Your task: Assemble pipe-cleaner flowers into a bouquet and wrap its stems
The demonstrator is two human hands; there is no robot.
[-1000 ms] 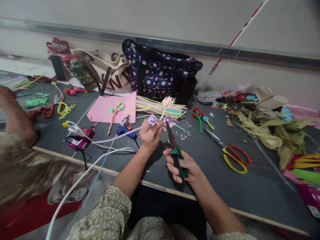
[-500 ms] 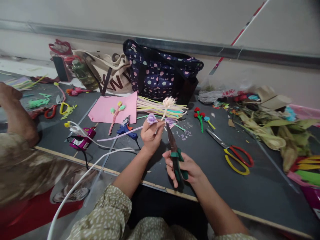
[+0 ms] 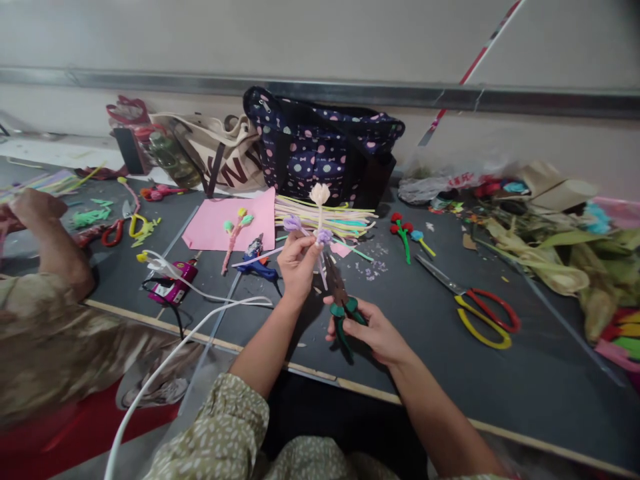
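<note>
My left hand [image 3: 299, 267] pinches a small bunch of pipe-cleaner flowers in front of me. A cream-white bloom [image 3: 320, 194] stands upright on its stem, with one purple bloom [image 3: 292, 223] to its left and another purple bloom [image 3: 324, 237] by my fingertips. Purple stem ends stick out to the left and below the hand. My right hand [image 3: 373, 330] grips pliers [image 3: 340, 300] with green handles. Their dark jaws point up beside the lower stem; whether they touch it I cannot tell.
Behind my hands lie loose pipe cleaners [image 3: 350, 215], pink paper [image 3: 203, 227] and a blue glue gun [image 3: 260, 267]. Large scissors [image 3: 487, 317] rest at right, near red flowers [image 3: 400, 230]. A white cable [image 3: 165, 360] crosses at left, where another person's arm [image 3: 60, 247] rests. Bags [image 3: 320, 157] line the wall.
My left hand has turned the bunch, so the white bloom is more upright and both purple blooms show clearly. The pliers have moved slightly left and down, with their handles spread wider.
</note>
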